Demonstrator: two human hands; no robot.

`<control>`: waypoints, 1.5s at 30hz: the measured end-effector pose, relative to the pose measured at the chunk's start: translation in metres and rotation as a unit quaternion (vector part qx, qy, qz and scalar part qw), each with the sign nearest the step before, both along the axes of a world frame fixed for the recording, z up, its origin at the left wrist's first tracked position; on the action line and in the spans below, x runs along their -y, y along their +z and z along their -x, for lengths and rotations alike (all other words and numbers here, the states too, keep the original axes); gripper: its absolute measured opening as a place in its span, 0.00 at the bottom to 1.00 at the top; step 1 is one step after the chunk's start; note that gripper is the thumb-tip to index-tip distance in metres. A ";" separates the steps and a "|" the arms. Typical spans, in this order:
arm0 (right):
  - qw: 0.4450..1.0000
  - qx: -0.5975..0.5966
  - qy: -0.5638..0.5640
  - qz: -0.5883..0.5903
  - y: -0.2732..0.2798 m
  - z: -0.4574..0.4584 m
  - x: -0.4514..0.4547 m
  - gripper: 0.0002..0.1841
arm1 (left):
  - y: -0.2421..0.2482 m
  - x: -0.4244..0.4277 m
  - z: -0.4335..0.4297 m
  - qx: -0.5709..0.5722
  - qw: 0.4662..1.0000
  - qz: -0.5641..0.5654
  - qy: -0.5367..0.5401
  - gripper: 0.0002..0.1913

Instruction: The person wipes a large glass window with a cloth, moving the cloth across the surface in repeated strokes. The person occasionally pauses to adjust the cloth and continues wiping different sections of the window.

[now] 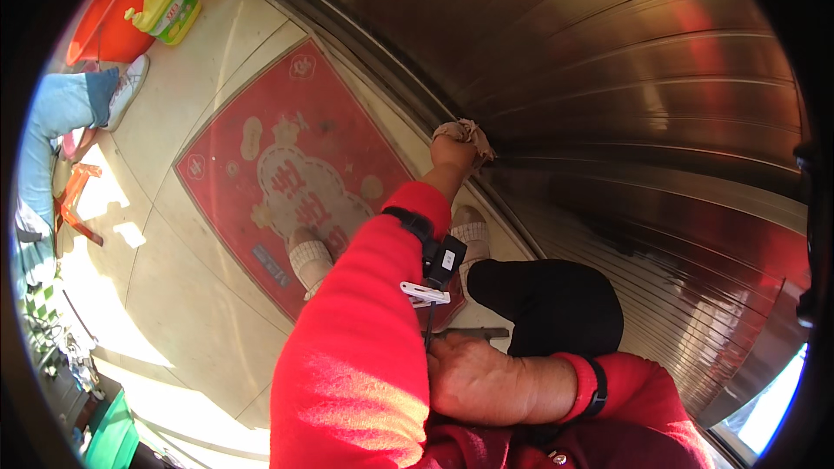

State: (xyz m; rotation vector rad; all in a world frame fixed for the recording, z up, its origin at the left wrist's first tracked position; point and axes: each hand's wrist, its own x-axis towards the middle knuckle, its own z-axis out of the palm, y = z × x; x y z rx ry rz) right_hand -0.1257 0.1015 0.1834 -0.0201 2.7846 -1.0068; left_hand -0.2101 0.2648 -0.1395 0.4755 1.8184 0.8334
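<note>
My left hand (454, 151) is closed around a crumpled beige-brown cloth (481, 137), at the bottom edge of a ribbed, shiny metal door panel (586, 98). Its arm reaches forward in a red sleeve with a black strap, a small black device (445, 260) and a white clip (425, 293). My right hand (475, 381) is bent in with curled fingers, against the left sleeve near the elbow. A thin black cable runs from the device towards it; whether the fingers hold anything is hidden. A grey bar (485, 333) lies just beyond this hand.
A worn red doormat (228, 208) with writing lies under one foot. At upper left are an orange-red basin (111, 19) and a yellow plastic jug (171, 10). Another person's jeans-clad leg (65, 101) and an orange stool (75, 198) are at left. A door track (391, 65) borders the panel.
</note>
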 end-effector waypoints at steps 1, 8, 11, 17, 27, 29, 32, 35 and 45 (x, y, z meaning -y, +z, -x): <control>1.000 0.000 -0.001 0.006 -0.001 0.001 0.000 0.13 | -0.001 0.000 -0.001 -0.004 1.000 0.011 0.003 0.17; 1.000 0.027 0.010 0.002 -0.001 0.000 -0.008 0.13 | -0.003 -0.003 -0.010 -0.077 0.997 0.027 0.015 0.17; 0.999 0.038 0.012 -0.005 0.000 -0.002 -0.010 0.12 | 0.007 -0.004 -0.009 -0.093 0.996 0.000 -0.012 0.19; 0.999 0.031 -0.010 0.014 0.004 -0.007 -0.015 0.09 | 0.013 -0.001 -0.002 -0.007 0.999 0.029 -0.035 0.22; 1.000 0.023 -0.014 0.012 0.008 -0.006 -0.016 0.08 | 0.002 0.000 -0.005 0.023 0.996 -0.044 -0.079 0.17; 0.999 0.030 -0.012 0.014 0.008 -0.006 -0.015 0.08 | 0.007 0.000 -0.006 0.065 0.996 -0.036 -0.056 0.19; 0.999 0.026 -0.014 0.021 0.008 -0.005 -0.011 0.08 | 0.021 -0.001 -0.006 0.082 0.995 -0.016 -0.052 0.19; 0.999 0.019 -0.018 0.025 0.007 -0.004 -0.006 0.08 | 0.047 0.000 -0.003 0.148 0.987 -0.052 -0.021 0.19; 0.999 -0.002 -0.018 -0.034 0.011 0.003 0.007 0.09 | 0.168 0.004 0.009 0.282 0.918 -0.271 -0.068 0.17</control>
